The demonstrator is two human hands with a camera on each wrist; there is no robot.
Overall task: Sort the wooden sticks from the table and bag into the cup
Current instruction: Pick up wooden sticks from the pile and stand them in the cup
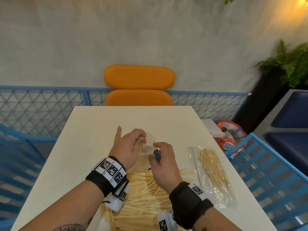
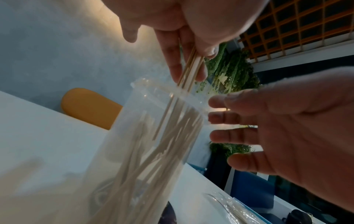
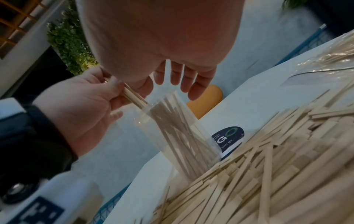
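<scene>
Left hand (image 1: pixel 128 145): above cup (image 2: pixel 145 151), pinched a few sticks (image 2: pixel 191 66), lower ends inside rim. Right hand (image 1: pixel 164 164): just beside cup, fingers relaxed and spread, nothing grasped. Cup: clear, upright on surface (image 1: pixel 93 130), held many sticks, bore dark label (image 3: pixel 228 139). Pile (image 1: pixel 143 197): loose flat sticks, near edge of surface, against cup base. Bag (image 1: pixel 215 174): clear, right of pile, contained thin sticks.
</scene>
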